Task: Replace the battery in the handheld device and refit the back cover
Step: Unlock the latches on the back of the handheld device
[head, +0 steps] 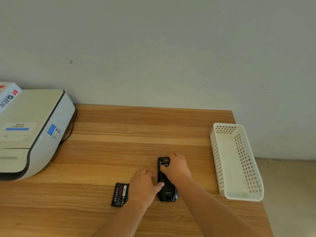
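Observation:
A black handheld device (167, 190) lies face down on the wooden table (119, 134), its back cover on and a yellow label showing at its far end. My right hand (176, 166) grips its upper half from the right, thumb on the left edge. My left hand (145, 185) rests beside it on the left, palm down, thumb pressing the middle of the back cover. A loose black battery (119, 195) with a red label lies flat on the table just left of my left wrist.
A white printer (30, 132) with a black cable fills the table's left side against the wall. A white perforated plastic basket (237, 161) stands at the right edge of the table. Beyond the right edge the floor shows.

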Available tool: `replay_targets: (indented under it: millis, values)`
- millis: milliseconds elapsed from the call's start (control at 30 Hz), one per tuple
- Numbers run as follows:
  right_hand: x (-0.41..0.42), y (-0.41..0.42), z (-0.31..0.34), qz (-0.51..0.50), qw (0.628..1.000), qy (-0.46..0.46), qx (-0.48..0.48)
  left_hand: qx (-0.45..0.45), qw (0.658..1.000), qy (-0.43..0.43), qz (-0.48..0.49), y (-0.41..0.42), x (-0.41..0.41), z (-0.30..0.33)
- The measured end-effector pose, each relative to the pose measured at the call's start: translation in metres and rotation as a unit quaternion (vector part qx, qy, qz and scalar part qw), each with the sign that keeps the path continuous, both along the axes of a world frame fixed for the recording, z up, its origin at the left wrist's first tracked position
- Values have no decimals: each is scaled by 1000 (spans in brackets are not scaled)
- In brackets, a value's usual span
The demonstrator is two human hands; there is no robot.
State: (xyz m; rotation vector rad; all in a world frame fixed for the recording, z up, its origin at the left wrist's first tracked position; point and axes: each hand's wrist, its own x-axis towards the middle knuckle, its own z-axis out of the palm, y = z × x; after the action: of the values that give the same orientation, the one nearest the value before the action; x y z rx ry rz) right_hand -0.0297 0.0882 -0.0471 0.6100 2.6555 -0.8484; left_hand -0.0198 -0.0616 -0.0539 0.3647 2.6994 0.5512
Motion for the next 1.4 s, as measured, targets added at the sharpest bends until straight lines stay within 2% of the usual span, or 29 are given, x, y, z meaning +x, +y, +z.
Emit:
replay_targets:
  millis: [267, 433, 500, 633, 700, 833, 1100, 1400]
  values:
    - [-8, -11, 5, 26, 996, -30, 77, -12, 1000, -7, 3, 2, -3, 0]
    - [-12, -17, 4, 10, 995, -37, 89, -13, 1000, -4, 4, 2, -1, 0]
    - [-12, -14, 4, 6, 997, -24, 72, -13, 1000, -7, 5, 2, 0, 1]
    - [3, 7, 4, -44, 997, 20, -56, -17, 1000, -3, -11, 1, -1, 5]
    - [17, 19, 7, -55, 995, 47, -75, -19, 999, -3, -26, 0, -2, 5]
    - [45, 28, 6, 1, 997, 63, -50, -11, 998, -11, -61, -7, -2, 5]
    - [54, 9, 8, 94, 994, 50, 29, -73, 986, -18, -149, -19, 18, 11]
    - [43, -4, 8, 80, 995, -12, 66, -79, 986, -22, -145, -19, 22, 5]
